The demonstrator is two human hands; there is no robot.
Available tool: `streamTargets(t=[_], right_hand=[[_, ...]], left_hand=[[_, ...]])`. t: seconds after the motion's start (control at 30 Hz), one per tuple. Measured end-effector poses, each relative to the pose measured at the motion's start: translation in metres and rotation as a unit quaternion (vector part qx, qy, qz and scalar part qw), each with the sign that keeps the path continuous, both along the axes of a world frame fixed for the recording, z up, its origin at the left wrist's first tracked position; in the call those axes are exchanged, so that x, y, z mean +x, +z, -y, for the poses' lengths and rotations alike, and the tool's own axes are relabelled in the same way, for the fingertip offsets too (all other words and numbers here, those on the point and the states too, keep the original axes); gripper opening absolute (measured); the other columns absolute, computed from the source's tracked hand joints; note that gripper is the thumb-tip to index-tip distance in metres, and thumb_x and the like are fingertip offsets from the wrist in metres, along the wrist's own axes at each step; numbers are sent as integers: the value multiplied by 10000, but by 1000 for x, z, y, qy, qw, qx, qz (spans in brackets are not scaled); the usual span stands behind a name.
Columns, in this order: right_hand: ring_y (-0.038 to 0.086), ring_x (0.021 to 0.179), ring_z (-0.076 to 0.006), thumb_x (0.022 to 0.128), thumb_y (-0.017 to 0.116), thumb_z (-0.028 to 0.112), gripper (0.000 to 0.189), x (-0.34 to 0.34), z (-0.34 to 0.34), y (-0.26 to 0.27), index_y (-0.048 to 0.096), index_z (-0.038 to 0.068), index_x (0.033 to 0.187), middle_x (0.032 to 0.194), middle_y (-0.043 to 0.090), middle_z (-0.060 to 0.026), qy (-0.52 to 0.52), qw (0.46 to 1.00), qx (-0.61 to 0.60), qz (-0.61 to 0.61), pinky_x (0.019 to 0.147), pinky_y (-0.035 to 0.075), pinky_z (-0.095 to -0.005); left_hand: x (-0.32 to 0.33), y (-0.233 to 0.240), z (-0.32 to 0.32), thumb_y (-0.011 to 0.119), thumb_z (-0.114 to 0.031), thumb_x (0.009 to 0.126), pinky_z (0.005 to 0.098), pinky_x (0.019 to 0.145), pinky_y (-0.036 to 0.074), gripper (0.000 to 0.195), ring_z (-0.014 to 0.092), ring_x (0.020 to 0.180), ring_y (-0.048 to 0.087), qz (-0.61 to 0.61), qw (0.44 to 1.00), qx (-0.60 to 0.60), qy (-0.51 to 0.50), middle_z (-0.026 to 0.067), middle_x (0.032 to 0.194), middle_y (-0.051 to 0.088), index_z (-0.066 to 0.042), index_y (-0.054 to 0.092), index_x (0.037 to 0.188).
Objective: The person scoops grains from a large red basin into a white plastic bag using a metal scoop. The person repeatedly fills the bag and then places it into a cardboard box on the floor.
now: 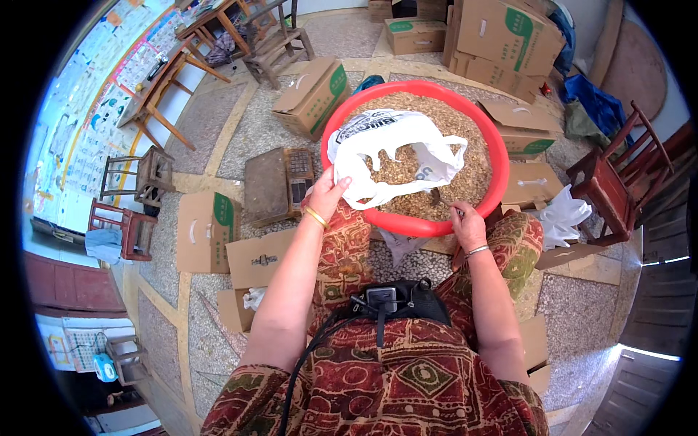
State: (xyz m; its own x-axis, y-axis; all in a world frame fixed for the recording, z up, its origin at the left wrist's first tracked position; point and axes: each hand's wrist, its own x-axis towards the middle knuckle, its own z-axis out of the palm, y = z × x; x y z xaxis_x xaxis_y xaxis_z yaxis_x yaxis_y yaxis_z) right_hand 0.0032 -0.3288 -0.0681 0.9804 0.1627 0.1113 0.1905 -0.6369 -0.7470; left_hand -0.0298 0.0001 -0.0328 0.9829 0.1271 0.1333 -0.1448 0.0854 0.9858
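In front of me stands a large red plastic basin (500, 180) heaped with brown, grain-like bits (471, 147). A white plastic bag (376, 141) bearing print lies on the heap, its mouth spread, and more of the bits show inside it. My left hand (326, 193) grips the bag's rim at the near left. At the basin's near right rim, my right hand (468, 226) holds the handle of a small spoon (436, 197). The spoon's dark bowl sits just below the bag's near edge; whether it carries anything cannot be told.
Cardboard boxes (313, 98) stand around the basin, several more (210, 231) at my left. A wooden box with a grille (267, 185) lies left of the basin. A white plastic bag (563, 215) and a red wooden chair (613, 180) are at the right. Flattened cartons (504, 38) lean at the back.
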Motion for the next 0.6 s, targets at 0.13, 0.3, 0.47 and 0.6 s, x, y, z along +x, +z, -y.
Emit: streamTargets(t=[0.13,0.3,0.47,0.6], right_hand=[[592,521,-194,829,534,203,199,0,3,-4,591,38,925,664,608,-119,-26,991,99,-91,521,468,-295],[554,463,-118,851,510,179,211,6,19,-11,575,-8,925,648,615,-75,-99,951,277,-94,458,442,-247],[485,432,-80,862,491,157,176,2,36,-5,553,-8,864,631,562,-53,-154,914,365,-87,413,406,-200],[477,443,-71,872,480,161,183,-9,43,12,552,-7,862,648,563,-49,-142,907,389,-80,414,400,-192]], left_hand=[[-1,-5,-2,544,-89,838,266,851,414,349,127,954,520,-17,1000,-22,5,58,1060,540,29,447,1152],[2,-17,-10,548,-111,843,286,840,430,308,148,943,534,-27,998,-56,11,68,1031,551,32,472,1105],[2,-17,-11,544,-113,846,296,841,434,295,161,951,536,-31,996,-81,10,78,1032,551,33,475,1093],[0,-14,-8,535,-108,850,309,858,432,293,169,962,534,-32,996,-79,17,83,1046,543,35,469,1096]])
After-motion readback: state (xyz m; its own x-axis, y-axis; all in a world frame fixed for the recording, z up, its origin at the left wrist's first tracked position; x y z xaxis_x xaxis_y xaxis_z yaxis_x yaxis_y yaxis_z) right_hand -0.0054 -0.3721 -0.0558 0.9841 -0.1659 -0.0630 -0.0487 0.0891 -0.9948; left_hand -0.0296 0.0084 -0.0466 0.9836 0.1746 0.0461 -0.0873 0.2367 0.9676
